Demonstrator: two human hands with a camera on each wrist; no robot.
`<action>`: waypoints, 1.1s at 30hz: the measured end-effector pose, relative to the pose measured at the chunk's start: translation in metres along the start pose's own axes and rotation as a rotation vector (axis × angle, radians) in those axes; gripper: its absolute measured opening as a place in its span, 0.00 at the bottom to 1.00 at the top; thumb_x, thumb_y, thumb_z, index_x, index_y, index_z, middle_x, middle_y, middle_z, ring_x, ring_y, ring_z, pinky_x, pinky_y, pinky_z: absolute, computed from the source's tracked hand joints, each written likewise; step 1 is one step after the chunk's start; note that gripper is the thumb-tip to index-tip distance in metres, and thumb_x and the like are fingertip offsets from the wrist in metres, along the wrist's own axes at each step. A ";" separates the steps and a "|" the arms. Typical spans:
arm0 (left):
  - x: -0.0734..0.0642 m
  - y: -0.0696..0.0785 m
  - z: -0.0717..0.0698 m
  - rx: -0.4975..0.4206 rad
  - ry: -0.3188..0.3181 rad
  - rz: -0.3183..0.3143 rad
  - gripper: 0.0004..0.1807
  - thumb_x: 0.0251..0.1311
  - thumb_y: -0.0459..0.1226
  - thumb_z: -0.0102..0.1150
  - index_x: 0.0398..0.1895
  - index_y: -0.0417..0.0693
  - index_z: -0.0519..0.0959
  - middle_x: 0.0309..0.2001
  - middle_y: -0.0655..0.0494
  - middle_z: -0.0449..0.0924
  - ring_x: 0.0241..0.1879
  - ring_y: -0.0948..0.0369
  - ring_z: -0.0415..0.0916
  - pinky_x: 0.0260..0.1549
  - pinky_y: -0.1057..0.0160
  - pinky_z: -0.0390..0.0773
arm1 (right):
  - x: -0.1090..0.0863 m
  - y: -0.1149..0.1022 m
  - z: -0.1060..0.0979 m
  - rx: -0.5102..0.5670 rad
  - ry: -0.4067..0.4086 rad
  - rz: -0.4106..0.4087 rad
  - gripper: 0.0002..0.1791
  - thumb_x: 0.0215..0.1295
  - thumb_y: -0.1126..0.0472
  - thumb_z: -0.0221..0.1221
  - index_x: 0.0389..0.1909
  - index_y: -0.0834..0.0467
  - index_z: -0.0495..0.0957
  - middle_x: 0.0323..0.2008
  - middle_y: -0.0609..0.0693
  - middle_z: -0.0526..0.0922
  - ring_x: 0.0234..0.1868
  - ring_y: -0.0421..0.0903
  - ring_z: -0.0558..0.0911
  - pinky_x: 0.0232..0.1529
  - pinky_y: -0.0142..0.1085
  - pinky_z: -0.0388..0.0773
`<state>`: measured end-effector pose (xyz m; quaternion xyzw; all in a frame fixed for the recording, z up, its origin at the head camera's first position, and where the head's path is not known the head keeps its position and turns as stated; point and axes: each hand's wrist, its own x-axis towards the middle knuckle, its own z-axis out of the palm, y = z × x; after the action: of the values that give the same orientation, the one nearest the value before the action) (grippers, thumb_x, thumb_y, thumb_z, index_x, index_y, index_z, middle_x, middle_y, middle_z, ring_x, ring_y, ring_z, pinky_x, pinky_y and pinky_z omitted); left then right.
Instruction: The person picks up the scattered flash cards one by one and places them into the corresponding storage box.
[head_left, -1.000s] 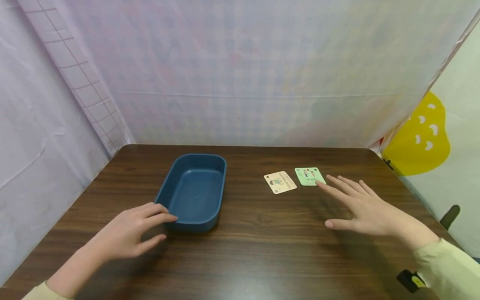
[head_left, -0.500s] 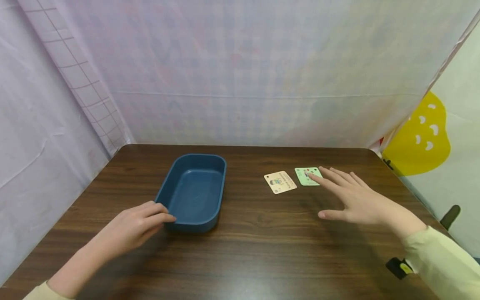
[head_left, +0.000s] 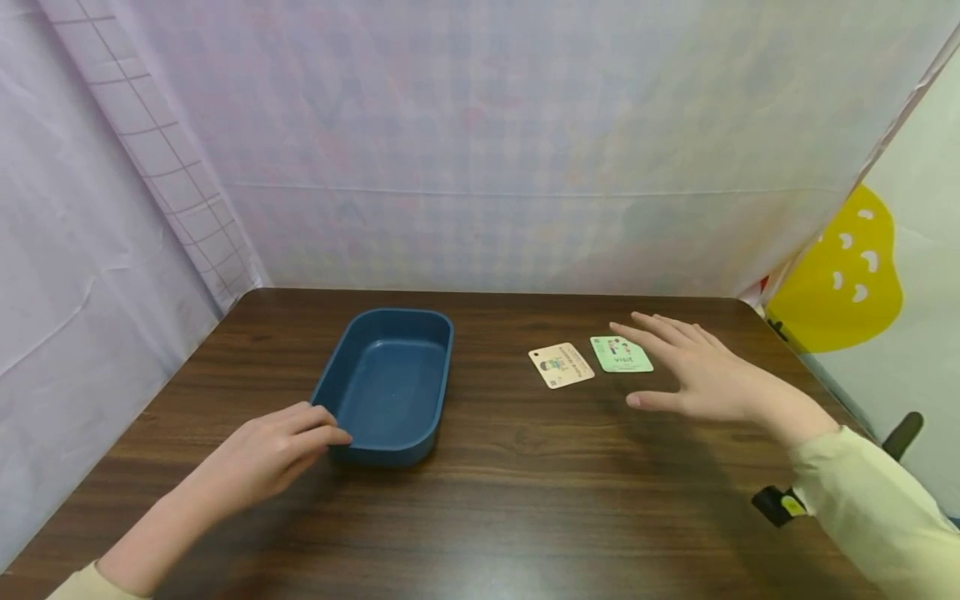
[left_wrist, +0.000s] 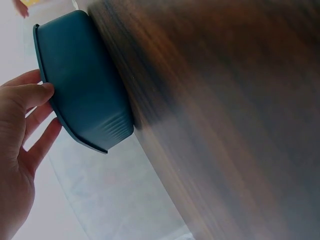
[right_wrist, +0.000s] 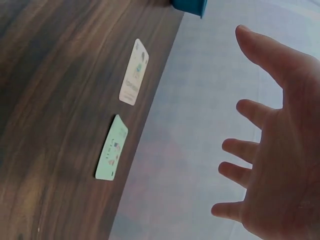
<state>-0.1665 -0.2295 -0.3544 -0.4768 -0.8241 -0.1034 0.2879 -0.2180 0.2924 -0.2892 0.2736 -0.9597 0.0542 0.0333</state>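
Observation:
A dark blue rectangular plastic bin (head_left: 393, 383) stands on the left half of the table. My left hand (head_left: 273, 450) pinches its near left corner; the left wrist view has the thumb on the outer wall (left_wrist: 82, 75) and the fingers at the rim. Farther right, a cream card (head_left: 561, 365) and a green card (head_left: 621, 355) lie flat, close together, each with small printed pictures. Above and just right of the green card hovers my right hand (head_left: 701, 375), fingers spread and thumb apart, holding nothing. In the right wrist view, the cards lie apart from the right hand (right_wrist: 280, 135).
The brown wood-grain table (head_left: 525, 500) ends at a pale checked curtain (head_left: 480, 167) behind it. White cloth (head_left: 90, 292) hangs at the left. A dark strap-like piece (head_left: 780, 506) hangs below the right sleeve.
My right hand has moved left and farther forward over the green card. The left thumb, apart from the bin a second ago, has closed in against its corner. Bin and cards stay in place.

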 end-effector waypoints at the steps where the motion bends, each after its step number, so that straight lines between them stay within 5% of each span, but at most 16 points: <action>1: 0.000 0.000 0.000 -0.001 0.002 0.003 0.24 0.77 0.47 0.32 0.42 0.56 0.83 0.38 0.68 0.78 0.36 0.71 0.73 0.33 0.77 0.74 | 0.001 0.000 -0.001 0.001 -0.004 0.003 0.48 0.60 0.32 0.60 0.78 0.38 0.49 0.78 0.58 0.50 0.76 0.66 0.54 0.67 0.73 0.49; 21: -0.001 -0.001 0.003 -0.001 0.005 0.003 0.24 0.77 0.46 0.31 0.43 0.55 0.83 0.39 0.67 0.77 0.36 0.70 0.74 0.33 0.75 0.74 | 0.023 0.013 -0.002 0.014 -0.006 0.007 0.47 0.62 0.35 0.60 0.77 0.46 0.53 0.76 0.63 0.54 0.74 0.67 0.57 0.68 0.68 0.55; 33: 0.000 0.000 0.003 0.001 0.005 -0.001 0.25 0.77 0.46 0.30 0.43 0.55 0.83 0.38 0.67 0.77 0.36 0.70 0.74 0.34 0.75 0.75 | 0.037 0.027 0.002 0.103 -0.061 0.077 0.48 0.64 0.35 0.58 0.78 0.46 0.48 0.78 0.63 0.49 0.74 0.70 0.53 0.67 0.71 0.54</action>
<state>-0.1679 -0.2277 -0.3570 -0.4760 -0.8235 -0.1043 0.2903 -0.2636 0.2952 -0.2900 0.2393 -0.9660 0.0966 -0.0123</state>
